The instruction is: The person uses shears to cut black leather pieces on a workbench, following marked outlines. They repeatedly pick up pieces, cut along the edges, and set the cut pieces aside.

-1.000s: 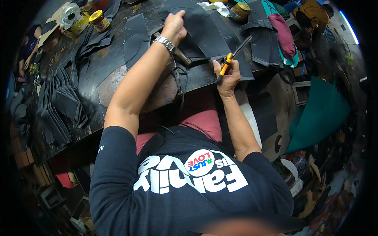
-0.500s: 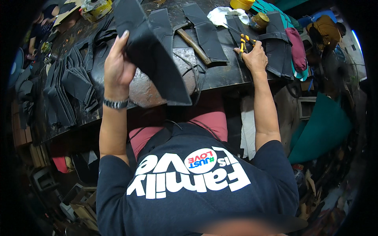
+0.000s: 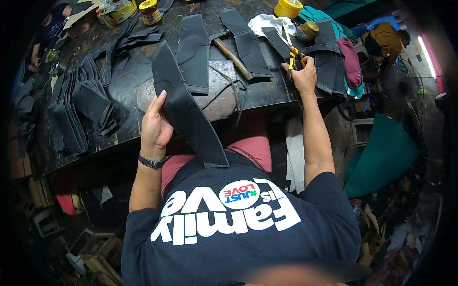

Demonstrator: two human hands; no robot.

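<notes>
A long black leather-like panel [image 3: 188, 107] slants across in front of my chest, its lower end over my lap. My left hand [image 3: 156, 121] grips its left edge, thumb on the upper face and fingers underneath. Over the table's right side, my right hand [image 3: 304, 78] holds scissors [image 3: 293, 52] with yellow and black handles, blades pointing away from me. Beyond the held panel, two similar black panels [image 3: 193, 52] [image 3: 245, 45] lie on the table. A wooden-handled hammer [image 3: 233, 58] rests between them. A stone slab [image 3: 220, 71] sits partly under the nearer panel and some cord.
Stacked black pieces [image 3: 71, 112] and black straps [image 3: 119, 45] occupy the table's left. At the far right are a white cloth [image 3: 269, 24], a yellow tub [image 3: 287, 8], a smeared jar [image 3: 307, 31], a maroon bundle [image 3: 349, 62] and more black pieces [image 3: 329, 71]. The table edge [image 3: 114, 143] runs before me.
My left hand has brought the panel down and closer to my body, uncovering the table behind it. The scissors in my right hand have shifted slightly up and left.
</notes>
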